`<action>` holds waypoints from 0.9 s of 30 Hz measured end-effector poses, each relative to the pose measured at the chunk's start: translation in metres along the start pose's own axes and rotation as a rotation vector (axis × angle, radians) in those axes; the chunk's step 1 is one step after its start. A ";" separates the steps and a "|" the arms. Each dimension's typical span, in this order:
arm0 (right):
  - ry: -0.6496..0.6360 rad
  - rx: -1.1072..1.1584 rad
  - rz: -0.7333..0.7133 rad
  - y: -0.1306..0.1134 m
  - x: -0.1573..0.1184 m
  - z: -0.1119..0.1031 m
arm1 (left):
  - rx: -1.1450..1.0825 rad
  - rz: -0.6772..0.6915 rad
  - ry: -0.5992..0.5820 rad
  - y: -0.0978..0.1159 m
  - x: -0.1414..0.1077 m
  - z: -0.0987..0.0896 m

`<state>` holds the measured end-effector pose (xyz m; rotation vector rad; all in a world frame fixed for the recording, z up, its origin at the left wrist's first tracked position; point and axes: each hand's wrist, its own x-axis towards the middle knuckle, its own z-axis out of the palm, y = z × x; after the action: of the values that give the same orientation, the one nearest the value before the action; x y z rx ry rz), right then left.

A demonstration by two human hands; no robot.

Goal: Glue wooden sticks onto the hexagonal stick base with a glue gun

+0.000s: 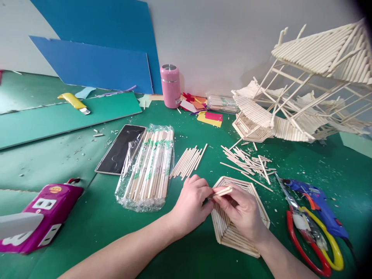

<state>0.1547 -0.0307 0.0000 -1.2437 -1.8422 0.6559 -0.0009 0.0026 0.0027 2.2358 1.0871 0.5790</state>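
Observation:
My right hand pinches short wooden sticks above a six-sided frame built of layered sticks. My left hand meets it from the left, its fingers closed at the near end of the sticks; what exactly its fingertips grip is hidden. Beneath the right hand, the frame lies on the green table and is partly covered. Cut sticks lie in a row beyond my left hand, and a loose pile lies beyond the frame.
Bagged sticks overlap a dark tablet. At right are pliers and a blue glue gun; a stick-built model stands behind. A pink flask, yellow cutter and purple power strip are farther left.

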 end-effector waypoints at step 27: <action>0.036 -0.103 0.006 -0.001 -0.002 0.001 | -0.094 -0.023 -0.011 -0.003 -0.002 0.005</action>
<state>0.1535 -0.0330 -0.0004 -1.3191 -1.8635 0.5444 -0.0004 0.0010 -0.0031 2.1409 1.0572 0.5954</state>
